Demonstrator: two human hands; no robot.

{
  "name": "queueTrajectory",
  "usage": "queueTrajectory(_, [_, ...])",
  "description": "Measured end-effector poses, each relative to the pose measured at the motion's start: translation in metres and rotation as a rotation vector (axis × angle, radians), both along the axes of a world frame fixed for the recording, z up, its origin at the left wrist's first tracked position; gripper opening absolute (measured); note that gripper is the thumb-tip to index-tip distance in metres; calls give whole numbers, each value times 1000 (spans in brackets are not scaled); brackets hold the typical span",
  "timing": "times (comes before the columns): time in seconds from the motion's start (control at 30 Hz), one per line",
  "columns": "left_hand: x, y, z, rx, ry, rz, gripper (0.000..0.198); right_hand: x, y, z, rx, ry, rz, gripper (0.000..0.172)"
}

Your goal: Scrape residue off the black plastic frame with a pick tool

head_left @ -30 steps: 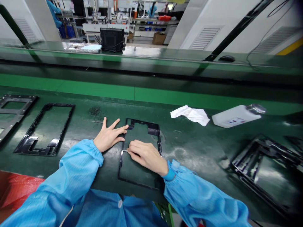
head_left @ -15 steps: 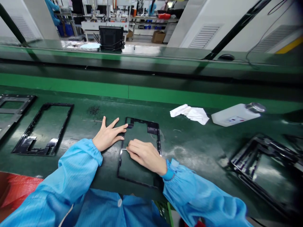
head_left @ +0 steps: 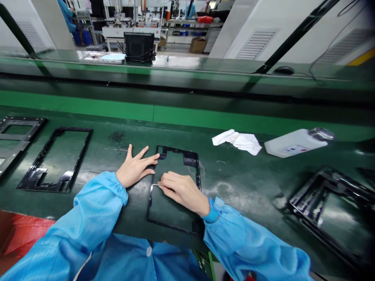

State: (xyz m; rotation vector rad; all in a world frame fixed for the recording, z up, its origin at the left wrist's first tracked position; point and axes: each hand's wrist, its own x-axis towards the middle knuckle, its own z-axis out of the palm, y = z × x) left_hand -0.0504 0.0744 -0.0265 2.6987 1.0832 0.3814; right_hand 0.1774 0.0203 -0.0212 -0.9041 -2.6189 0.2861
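Pinching a thin silvery tool [head_left: 155, 185] in my right hand [head_left: 183, 191], I hold its tip at the left side of the black frame [head_left: 191, 159], flat on the green bench [head_left: 243, 195]; my spread left hand [head_left: 135, 168], apart from the right, touches that side farther up. Little has shifted this past second, so I judge this spot unfinished.

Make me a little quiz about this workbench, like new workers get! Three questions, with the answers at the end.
1. True or false: the left hand is spread out at the edge of the middle black frame.
2. Which hand holds the thin silvery tool? A) left B) right C) both
3. Fill in: the crumpled white cloth or tissue lies left of a white ____.

Key: 1. True. 2. B, the right hand. 3. Bottle.
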Motion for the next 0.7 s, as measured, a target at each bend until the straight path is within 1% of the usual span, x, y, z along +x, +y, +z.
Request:
queueTrajectory(0.1, [0, 0, 0, -10, 1, 3, 57, 0, 0, -1, 20, -13, -18, 25])
queueTrajectory(0.23, [0, 0, 0, -3, 7, 5, 58, 0, -1, -3, -10, -13, 44, 23])
queueTrajectory(0.37, [1, -1, 1, 8, 10, 4, 57, -1, 0, -3, 0, 10, -40, 21])
queueTrajectory(0.4, [1, -1, 2, 12, 10, 6, 57, -1, 0, -2, 9, 5, -41, 22])
queueTrajectory(0.5, [1, -1, 2, 16, 7, 8, 57, -1, -1, -2, 3, -17, 31, 23])
queueTrajectory(0.57, [1, -1, 2, 11, 4, 5, 57, 0, -2, -2, -13, -12, 46, 23])
queueTrajectory(0.7, [1, -1, 2, 0, -4, 4, 56, 0, -1, -2, 13, 9, -37, 23])
